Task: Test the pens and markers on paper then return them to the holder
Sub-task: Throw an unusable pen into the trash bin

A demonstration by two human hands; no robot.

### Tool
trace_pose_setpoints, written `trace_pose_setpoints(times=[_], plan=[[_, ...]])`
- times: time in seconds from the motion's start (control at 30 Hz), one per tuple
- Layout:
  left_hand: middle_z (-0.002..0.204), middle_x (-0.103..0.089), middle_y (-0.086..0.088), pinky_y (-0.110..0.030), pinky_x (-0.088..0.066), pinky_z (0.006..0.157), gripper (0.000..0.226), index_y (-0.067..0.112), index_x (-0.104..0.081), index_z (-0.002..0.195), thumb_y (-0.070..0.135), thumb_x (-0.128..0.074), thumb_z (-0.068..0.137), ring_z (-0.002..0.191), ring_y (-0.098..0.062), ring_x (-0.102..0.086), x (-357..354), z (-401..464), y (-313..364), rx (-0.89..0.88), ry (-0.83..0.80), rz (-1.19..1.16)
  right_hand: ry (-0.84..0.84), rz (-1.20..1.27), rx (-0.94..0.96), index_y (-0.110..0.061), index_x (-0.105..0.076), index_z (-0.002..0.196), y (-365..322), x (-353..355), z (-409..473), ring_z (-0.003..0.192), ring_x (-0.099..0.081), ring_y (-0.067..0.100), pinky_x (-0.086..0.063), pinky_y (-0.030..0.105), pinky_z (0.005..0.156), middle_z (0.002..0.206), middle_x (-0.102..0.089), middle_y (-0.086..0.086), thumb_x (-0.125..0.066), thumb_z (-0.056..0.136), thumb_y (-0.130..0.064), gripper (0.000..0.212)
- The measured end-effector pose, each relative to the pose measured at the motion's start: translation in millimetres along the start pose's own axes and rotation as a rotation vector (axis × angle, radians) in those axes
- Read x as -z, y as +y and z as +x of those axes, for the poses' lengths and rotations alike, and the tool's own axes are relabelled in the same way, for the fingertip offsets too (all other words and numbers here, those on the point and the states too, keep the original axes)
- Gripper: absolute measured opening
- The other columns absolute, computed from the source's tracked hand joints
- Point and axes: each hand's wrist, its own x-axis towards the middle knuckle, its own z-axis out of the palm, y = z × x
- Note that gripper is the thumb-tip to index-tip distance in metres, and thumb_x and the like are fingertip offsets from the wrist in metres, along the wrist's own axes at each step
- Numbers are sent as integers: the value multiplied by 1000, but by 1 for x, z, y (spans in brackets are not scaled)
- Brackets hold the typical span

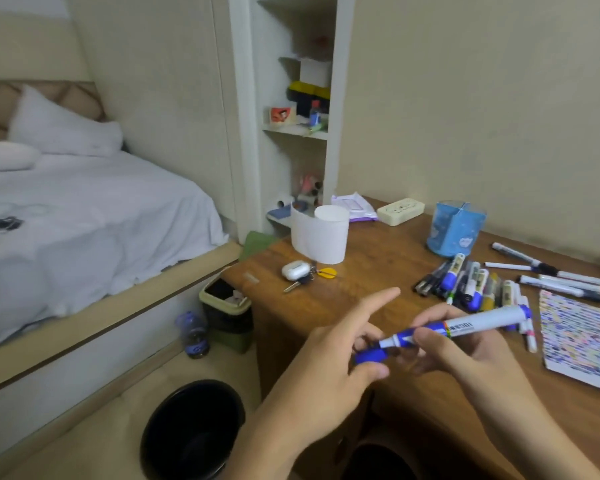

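Well, your right hand (465, 344) pinched the marker (465, 325) and your left hand (340, 344) gripped its blue cap (370, 356) (index finger straight), both well short of the holder (454, 228); off the desk edge, that cap could have dropped.

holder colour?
Light blue holder, with small pale motifs on its sides; seen in the head view.
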Motion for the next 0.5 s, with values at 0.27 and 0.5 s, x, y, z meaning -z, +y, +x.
trace_pose_setpoints(times=[0.27, 0.5], plan=[[102, -67, 19, -11, -45, 93, 84, 66, -28, 138, 12, -71, 89, 104, 1, -61, 12, -12, -24, 35, 75, -6, -116, -50, -4, 6, -61, 90, 8, -14, 17, 59, -68, 26, -56, 27, 54, 68, -73, 18, -66, 78, -16, 26], [100, -69, 16, -12, -44, 92, 80, 61, -32, 139, 12, -70, 89, 103, -3, -62, 10, -13, -29, 19, 100, -22, -143, -55, -20, 3, -63, 93, 10, -17, 21, 64, -71, 24, -58, 26, 58, 74, -75, 17, -66, 80, -19, 26]])
